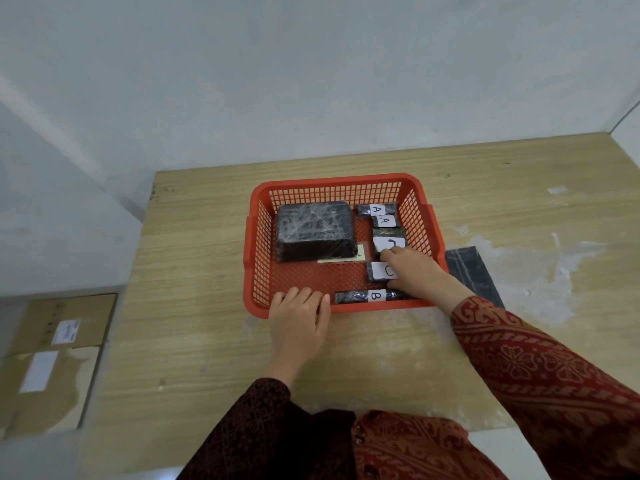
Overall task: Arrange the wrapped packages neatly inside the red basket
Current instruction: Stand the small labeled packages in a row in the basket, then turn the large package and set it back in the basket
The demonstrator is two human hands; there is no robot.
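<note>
A red mesh basket [254, 244] sits on the wooden table. Inside it lies a large black wrapped package [315, 228] at the left. Down its right side lie small black packages with white labels: two marked A [379, 214], one under my fingertips [388, 240], one marked C [379, 271], and a long one marked B [367, 296] along the near wall. My right hand [414, 271] reaches over the basket's right side, fingers resting on the C packages. My left hand [299, 315] rests on the basket's near rim, fingers curled over it.
A flat black package [472, 271] lies on the table just right of the basket, partly under my right forearm. A pale paper slip [346, 258] pokes out beneath the large package. Cardboard boxes [59, 344] stand on the floor to the left. Walls close behind.
</note>
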